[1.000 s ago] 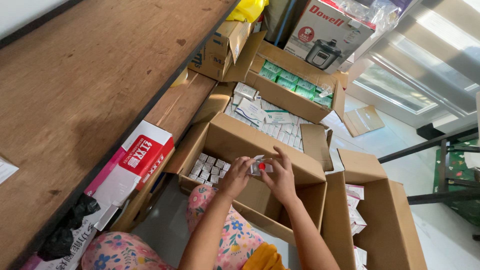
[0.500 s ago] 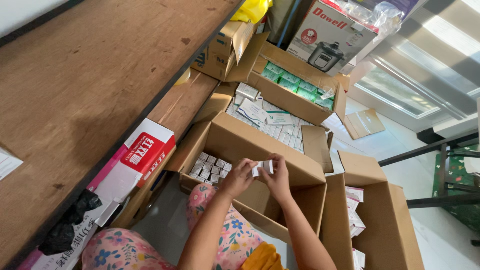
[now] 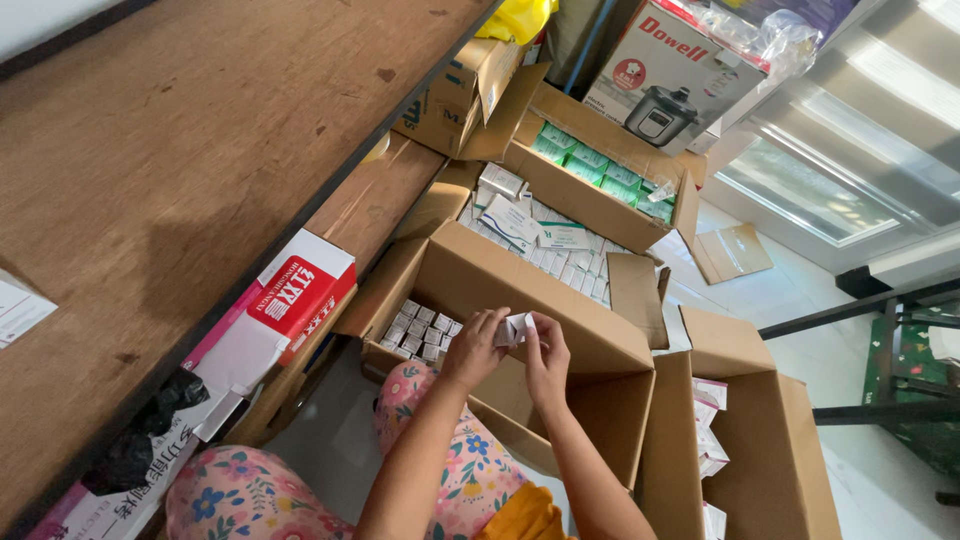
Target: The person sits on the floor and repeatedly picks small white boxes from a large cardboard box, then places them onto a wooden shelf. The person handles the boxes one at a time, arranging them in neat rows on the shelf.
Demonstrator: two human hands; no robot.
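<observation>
One small white carton (image 3: pixel 517 327), held between both hands above the near cardboard box (image 3: pixel 590 345), which stands open on the floor in front of the seated person's knees. Left hand (image 3: pixel 476 347): grip closed on the carton's left end, fingers curled over the top, steadying it. Right hand (image 3: pixel 546 355): grip pinched on the right end, fingertips at what looks like an end flap, as if folding or closing it; I cannot tell whether the flap is open. The carton is held high and close to the eyes, likely because it is small and needs both hands. In the left corner of the same box, small white cartons in rows (image 3: pixel 418 328), standing tight together so they pack evenly. Farther off, a second open box (image 3: pixel 545 240) of white packets lying loosely, and beyond it a third box (image 3: pixel 600 170) with green packets in a row. Far right, an appliance carton (image 3: pixel 665 75) showing a cooker. Left, a brown wooden worktop (image 3: pixel 200 150) overhanging a red and white box (image 3: pixel 290 300). Near right, another open box (image 3: pixel 745 440) with flat white cartons along its side, within the right hand's reach.
</observation>
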